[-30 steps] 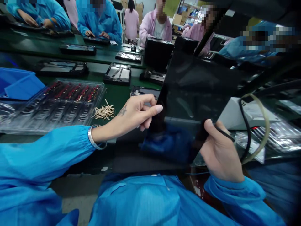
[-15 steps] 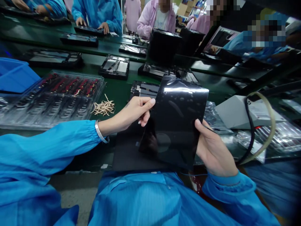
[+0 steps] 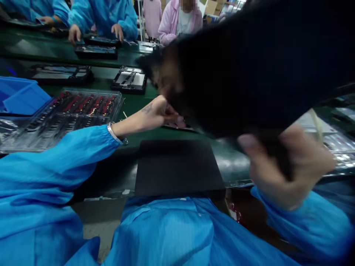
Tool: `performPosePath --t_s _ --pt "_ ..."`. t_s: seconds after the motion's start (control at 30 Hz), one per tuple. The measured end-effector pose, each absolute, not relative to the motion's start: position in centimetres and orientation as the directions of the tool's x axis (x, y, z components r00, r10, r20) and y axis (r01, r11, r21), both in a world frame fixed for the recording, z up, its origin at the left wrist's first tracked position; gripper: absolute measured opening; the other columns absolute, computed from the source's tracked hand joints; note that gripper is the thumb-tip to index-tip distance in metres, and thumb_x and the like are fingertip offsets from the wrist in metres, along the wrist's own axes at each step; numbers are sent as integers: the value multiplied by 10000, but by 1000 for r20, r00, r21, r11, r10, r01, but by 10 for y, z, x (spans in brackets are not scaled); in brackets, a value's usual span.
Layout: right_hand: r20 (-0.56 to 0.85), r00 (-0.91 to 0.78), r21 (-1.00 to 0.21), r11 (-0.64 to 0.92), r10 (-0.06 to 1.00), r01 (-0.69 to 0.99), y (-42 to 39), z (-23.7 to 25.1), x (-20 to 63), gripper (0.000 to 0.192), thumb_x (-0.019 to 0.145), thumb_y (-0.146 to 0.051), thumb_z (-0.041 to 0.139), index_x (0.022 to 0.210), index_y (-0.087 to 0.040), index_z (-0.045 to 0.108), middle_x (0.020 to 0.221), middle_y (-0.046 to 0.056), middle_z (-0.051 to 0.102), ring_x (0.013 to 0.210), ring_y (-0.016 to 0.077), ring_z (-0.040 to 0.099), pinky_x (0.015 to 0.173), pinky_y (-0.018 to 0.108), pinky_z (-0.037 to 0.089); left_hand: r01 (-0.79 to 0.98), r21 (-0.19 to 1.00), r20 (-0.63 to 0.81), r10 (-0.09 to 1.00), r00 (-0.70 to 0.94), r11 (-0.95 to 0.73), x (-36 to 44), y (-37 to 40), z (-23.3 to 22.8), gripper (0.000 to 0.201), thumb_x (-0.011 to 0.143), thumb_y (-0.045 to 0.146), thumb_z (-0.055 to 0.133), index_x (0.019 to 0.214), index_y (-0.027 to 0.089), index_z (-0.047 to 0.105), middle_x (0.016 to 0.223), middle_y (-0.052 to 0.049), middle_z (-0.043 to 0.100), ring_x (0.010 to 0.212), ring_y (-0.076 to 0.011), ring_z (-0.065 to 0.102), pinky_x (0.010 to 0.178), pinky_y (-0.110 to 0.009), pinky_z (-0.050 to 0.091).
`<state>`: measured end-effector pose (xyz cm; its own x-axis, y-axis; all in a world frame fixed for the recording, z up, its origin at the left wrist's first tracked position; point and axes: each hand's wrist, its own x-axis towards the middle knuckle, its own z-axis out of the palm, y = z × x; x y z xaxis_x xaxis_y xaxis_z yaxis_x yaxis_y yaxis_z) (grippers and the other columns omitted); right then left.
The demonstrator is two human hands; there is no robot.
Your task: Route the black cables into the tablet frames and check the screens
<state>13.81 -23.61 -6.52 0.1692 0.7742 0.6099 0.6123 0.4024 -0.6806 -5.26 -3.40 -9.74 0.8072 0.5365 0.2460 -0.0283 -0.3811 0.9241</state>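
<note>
A black panel fills the upper right of the frame, held close to the camera and blurred. The right hand, at the lower right, grips its lower edge, thumb on the near face and fingers curled behind. The left hand sits at the centre of the frame, reaching out over the green counter with its fingers bent down at the panel's lower left corner; whether it grips anything I cannot tell, since the panel hides the fingertips. A silver bracelet circles the left wrist, just past the blue sleeve. Below the panel, a flat black mat lies on the counter's near edge, bare on top. At the left of the frame stands a clear tray of small red and dark parts, with a blue bin beside it at the far left. Further up, open device frames lie in rows on the counter. Along the top edge, other people in blue and pink coats work, their hands resting on devices.
</note>
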Motion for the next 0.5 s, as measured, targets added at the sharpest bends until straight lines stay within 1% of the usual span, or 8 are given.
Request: performPosePath --t_s 0.03,0.1,0.13,0.2,0.27,0.33,0.4,0.5 --pt "666 -49 -505 498 745 705 -240 -70 135 478 904 -149 646 1300 -416 670 1316 -58 685 1254 255 643 1128 396 520 -26 912 265 540 799 -409 -52 -30 -101 342 804 372 778 966 129 600 942 -86 746 864 -185 727 769 -266 581" --pt "680 -415 -140 662 605 736 -245 -88 130 500 937 -138 592 1406 -310 607 1377 23 643 1267 246 635 1134 375 519 -11 899 270 534 801 -437 -57 -24 -110 387 778 401 791 986 129 613 1013 -82 742 947 -184 710 802 -243 553" --pt "653 -518 -13 693 552 721 -248 -99 128 467 949 -142 579 1404 -245 609 1381 69 632 1289 244 617 1153 379 498 25 888 249 528 812 -458 -64 -23 -115 405 793 414 776 1041 136 616 1033 -79 742 973 -183 705 816 -237 541" --pt "606 -606 142 680 515 719 -252 -119 128 371 964 -147 572 1326 -160 655 1333 134 653 1299 245 607 1154 404 490 188 801 190 539 821 -568 -86 -23 -126 386 875 428 686 1146 162 617 1041 -73 739 979 -186 699 831 -243 514" --pt "563 -627 193 653 538 733 -259 -135 129 307 972 -136 561 1249 -114 689 1282 166 680 1285 263 616 1110 427 527 417 587 131 590 797 -694 -115 -26 -137 315 960 419 558 1155 185 637 1041 -71 724 956 -201 679 836 -277 485" --pt "541 -628 189 646 560 739 -266 -144 129 296 982 -117 533 1224 -91 700 1252 182 696 1268 290 626 1068 454 558 563 391 85 638 765 -728 -142 -35 -147 335 1000 439 465 1091 185 664 1046 -80 699 942 -225 649 844 -322 469" --pt "523 -616 154 646 589 748 -271 -152 127 310 989 -97 507 1233 -95 700 1254 191 697 1267 305 625 1049 474 566 605 342 61 659 749 -719 -161 -49 -157 415 1019 500 401 1131 189 652 1077 -91 661 977 -241 621 890 -362 469" --pt "507 -609 86 667 610 740 -272 -164 125 274 1002 -189 555 1224 -145 710 1234 175 714 1269 292 628 1037 465 570 627 370 82 696 714 -686 -171 -77 -171 495 1029 556 340 1306 207 556 1218 -108 580 1134 -264 552 1031 -425 435"
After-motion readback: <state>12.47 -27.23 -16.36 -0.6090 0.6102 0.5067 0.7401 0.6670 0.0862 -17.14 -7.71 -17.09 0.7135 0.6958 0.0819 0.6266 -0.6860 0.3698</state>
